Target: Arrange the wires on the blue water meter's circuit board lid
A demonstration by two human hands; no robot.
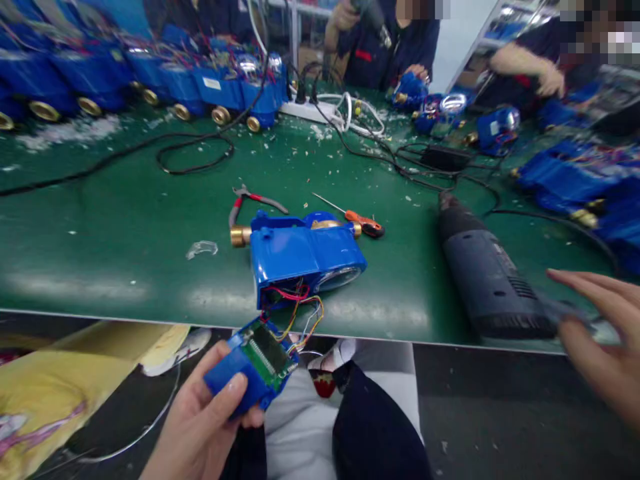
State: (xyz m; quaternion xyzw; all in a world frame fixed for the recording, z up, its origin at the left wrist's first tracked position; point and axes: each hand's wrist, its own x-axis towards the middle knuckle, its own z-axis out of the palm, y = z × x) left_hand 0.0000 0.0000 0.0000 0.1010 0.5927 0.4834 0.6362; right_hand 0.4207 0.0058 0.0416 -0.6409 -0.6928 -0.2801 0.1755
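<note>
My left hand (207,413) grips a blue plastic cover (233,377) with a green circuit board (270,353) and a dark display set in it, below the table's front edge. Thin coloured wires (313,317) run from it to a blue meter housing (305,250) with brass threaded ends, lying on the green table. At the right, my right hand (607,333) has its thumb and fingers apart, beside the rear of a dark heat gun (493,280). Something clear and blurred (575,310) shows by its fingers; I cannot make out what it is.
Red-handled cutting pliers (237,200), an orange screwdriver (360,220) and a clear plastic scrap (203,249) lie around the housing. Blue meters (180,87) line the back left. Black cables and a power strip (310,110) cross the back. Two co-workers sit opposite.
</note>
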